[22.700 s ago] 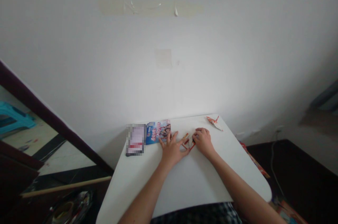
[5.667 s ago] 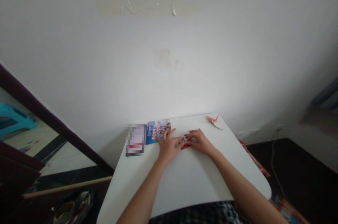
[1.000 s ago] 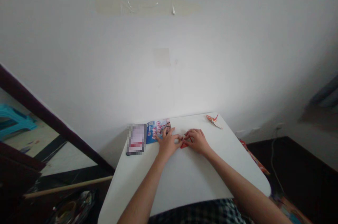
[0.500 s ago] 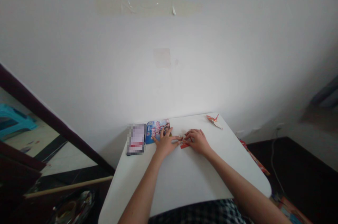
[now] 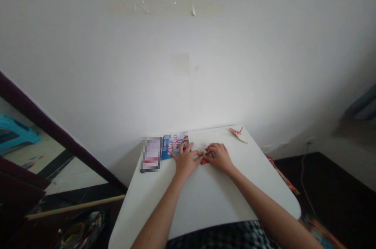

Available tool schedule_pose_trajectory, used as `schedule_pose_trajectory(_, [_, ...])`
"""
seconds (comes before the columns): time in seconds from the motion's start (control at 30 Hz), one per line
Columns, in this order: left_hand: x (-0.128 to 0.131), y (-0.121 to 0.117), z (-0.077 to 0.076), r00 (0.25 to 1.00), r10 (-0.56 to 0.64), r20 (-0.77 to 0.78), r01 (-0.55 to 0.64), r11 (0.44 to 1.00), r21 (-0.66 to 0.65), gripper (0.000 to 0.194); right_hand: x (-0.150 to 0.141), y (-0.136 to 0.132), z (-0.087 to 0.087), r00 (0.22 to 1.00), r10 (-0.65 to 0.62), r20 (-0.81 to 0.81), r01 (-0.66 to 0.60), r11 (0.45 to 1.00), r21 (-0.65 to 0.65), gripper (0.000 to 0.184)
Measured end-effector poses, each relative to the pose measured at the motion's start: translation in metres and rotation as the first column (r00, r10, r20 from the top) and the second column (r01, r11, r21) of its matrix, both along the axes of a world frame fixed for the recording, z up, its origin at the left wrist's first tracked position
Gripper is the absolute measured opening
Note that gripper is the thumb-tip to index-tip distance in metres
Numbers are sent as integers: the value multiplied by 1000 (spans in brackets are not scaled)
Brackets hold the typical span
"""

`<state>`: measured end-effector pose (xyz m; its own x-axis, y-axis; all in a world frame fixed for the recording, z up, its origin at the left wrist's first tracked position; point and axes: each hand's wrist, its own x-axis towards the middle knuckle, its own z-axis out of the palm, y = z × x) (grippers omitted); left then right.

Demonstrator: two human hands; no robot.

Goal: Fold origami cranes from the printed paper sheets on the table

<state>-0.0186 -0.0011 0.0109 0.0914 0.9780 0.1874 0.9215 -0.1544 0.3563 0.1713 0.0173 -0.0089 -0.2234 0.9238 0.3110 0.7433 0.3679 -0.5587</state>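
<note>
A small folded piece of red paper (image 5: 203,161) lies on the white table (image 5: 205,202), mostly covered by my fingers. My left hand (image 5: 185,160) pinches its left side between thumb and index finger, while the other fingers spread toward a blue printed leaflet (image 5: 170,149). Bent over the right side of the paper is my right hand (image 5: 219,156), its fingertips closed on it close to the left fingertips. Toward the back right corner rests a folded paper crane (image 5: 237,134), orange and white, apart from both hands.
A phone (image 5: 151,154) with a blurred screen lies left of the leaflet. The white wall (image 5: 235,65) rises right behind the table. On the left are a mirror (image 5: 73,163) showing a blue stool, and a bin (image 5: 78,231) on the floor.
Against the oldest frame, the paper is folded smaller and my hands are closer together. Over the last second my fingertips shift slightly on it. The crane and phone stay put.
</note>
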Motion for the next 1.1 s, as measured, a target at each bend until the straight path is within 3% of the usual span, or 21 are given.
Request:
schedule_pose_trajectory(0.5, [-2,3,3,999,-15,-36,12,997,-83,22,15,8,-3,991,130,-25,-132,985,-115,13])
schedule_pose_trajectory(0.83, [-3,3,1,1000,-14,-19,13,997,-76,23,29,20,-15,969,235,-70,-240,967,-79,22])
schedule_pose_trajectory(1.1, [-5,4,-3,999,-33,-4,32,997,-68,26,33,21,-17,961,245,-129,-253,966,-48,30])
